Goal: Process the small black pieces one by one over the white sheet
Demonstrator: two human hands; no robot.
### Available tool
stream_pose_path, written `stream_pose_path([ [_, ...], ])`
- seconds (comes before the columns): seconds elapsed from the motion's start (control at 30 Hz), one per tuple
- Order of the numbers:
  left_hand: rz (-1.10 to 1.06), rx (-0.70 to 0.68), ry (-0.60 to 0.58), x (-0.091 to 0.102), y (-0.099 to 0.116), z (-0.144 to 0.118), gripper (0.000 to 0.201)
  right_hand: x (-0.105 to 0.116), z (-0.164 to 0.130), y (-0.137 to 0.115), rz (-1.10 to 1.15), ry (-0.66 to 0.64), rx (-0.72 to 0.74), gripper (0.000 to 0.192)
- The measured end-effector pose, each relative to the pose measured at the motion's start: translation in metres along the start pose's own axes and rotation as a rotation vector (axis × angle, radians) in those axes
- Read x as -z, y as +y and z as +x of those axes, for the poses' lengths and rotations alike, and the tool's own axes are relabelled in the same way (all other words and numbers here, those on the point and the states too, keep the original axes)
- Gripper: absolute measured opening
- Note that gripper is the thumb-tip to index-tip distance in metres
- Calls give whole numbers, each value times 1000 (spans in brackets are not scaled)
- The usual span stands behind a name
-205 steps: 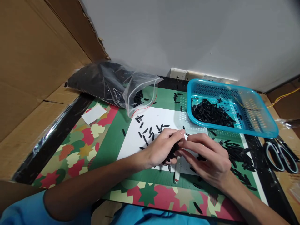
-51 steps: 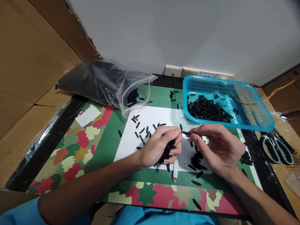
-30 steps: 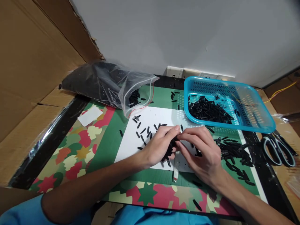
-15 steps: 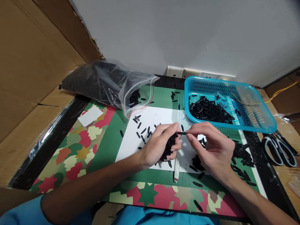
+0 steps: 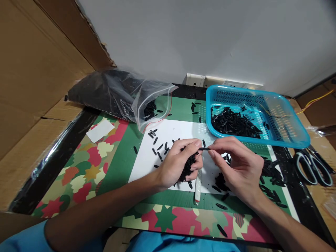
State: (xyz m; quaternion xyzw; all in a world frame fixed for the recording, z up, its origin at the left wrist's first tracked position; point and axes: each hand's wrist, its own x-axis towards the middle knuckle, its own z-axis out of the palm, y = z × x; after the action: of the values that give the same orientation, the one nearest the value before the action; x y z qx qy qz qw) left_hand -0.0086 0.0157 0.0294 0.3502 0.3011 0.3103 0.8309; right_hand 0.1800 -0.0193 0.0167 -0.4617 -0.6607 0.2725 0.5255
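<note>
My left hand (image 5: 175, 163) is curled around a bundle of small black pieces (image 5: 188, 166) over a white sheet (image 5: 175, 134). Right beside it, my right hand (image 5: 240, 168) pinches a single black piece (image 5: 204, 149) between thumb and forefinger, its tip touching my left thumb. Several loose black pieces (image 5: 160, 148) lie on the sheet behind my left hand. A small pile of black pieces (image 5: 219, 182) lies under my right hand.
A blue perforated basket (image 5: 291, 127) holding black pieces stands at the back right. An open clear bag (image 5: 123, 96) full of black pieces lies at the back left. Scissors (image 5: 312, 168) lie at the right edge. A white pen-like stick (image 5: 197, 189) lies below my hands. Cardboard rises on the left.
A second ago both hands were pressed together over the bundle. My right hand has since drawn away to the right with one black piece pinched; over the last half second it barely moved.
</note>
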Motion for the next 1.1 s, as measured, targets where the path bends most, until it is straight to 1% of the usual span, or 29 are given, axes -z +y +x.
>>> stream_pose_path([
  [0.3, -13, -6, 10, 0, -1, 0, 37, 1, 0, -2, -15, -9, 39, 20],
  [0.83, -49, 8, 10, -1, 0, 0, 38, 1, 0, -1, 3, -29, 69, 24],
  [0.9, -45, -4, 6, -1, -1, -1, 39, 1, -1, -1, 32, -34, 51, 22],
  [1.1, -21, -22, -9, 0, -1, -2, 38, -1, -5, 1, 70, -63, -79, 22],
])
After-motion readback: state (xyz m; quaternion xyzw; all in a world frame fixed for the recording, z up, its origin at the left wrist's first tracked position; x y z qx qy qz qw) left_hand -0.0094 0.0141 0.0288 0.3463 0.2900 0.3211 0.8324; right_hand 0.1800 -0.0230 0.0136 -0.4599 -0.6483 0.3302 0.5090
